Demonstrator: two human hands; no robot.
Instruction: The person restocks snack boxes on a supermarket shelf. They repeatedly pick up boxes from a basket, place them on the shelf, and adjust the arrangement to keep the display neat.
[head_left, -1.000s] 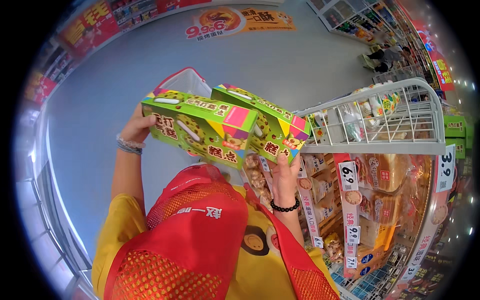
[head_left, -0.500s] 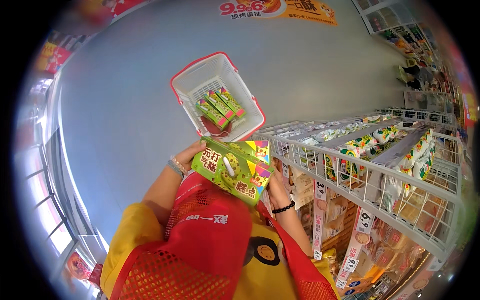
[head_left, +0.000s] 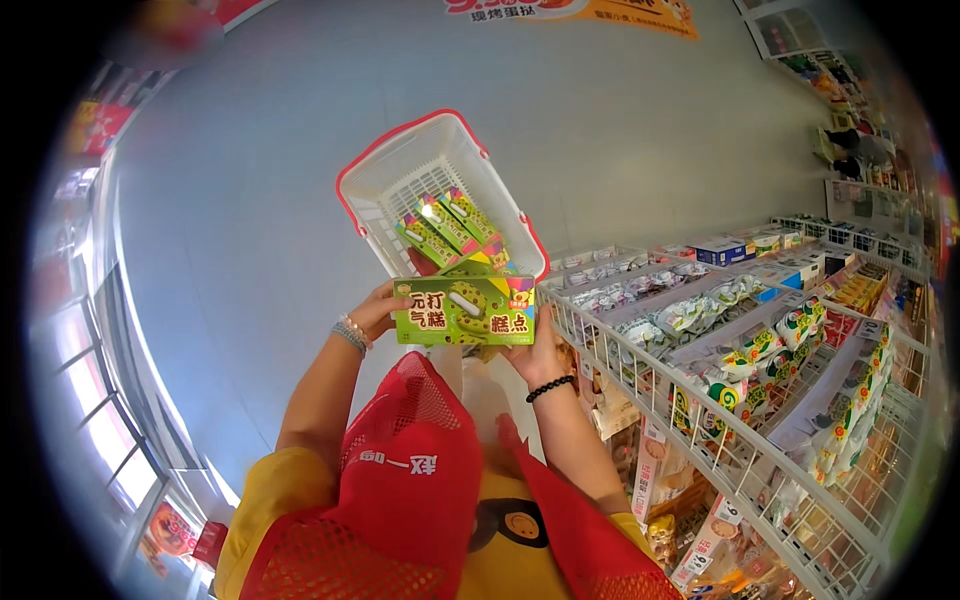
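Note:
My left hand (head_left: 372, 313) grips the left end of a green pastry box (head_left: 465, 325) with printed pictures of green cakes. My right hand (head_left: 535, 352) supports its right end from below, with the fingers partly hidden behind it. Part of a second green box (head_left: 478, 266) shows just beyond the first; whether it is held too is hard to make out. Directly ahead is a white plastic shopping basket (head_left: 455, 143) with red edging, and the held box overlaps its near side. Several matching green boxes (head_left: 440, 222) lie side by side inside it, next to a partly covered dark red thing.
To my right run white wire shelf baskets (head_left: 700, 455) filled with bagged snacks (head_left: 700, 305) and small boxes (head_left: 722, 250). Packaged goods (head_left: 660, 545) hang or stand below them. Grey floor (head_left: 240, 200) stretches ahead and left, with a printed floor sticker (head_left: 570, 12) at the far edge.
Both hands have carried the green box slightly forward toward the basket and levelled it from its slant. My view has shifted, so more of the shelf goods show.

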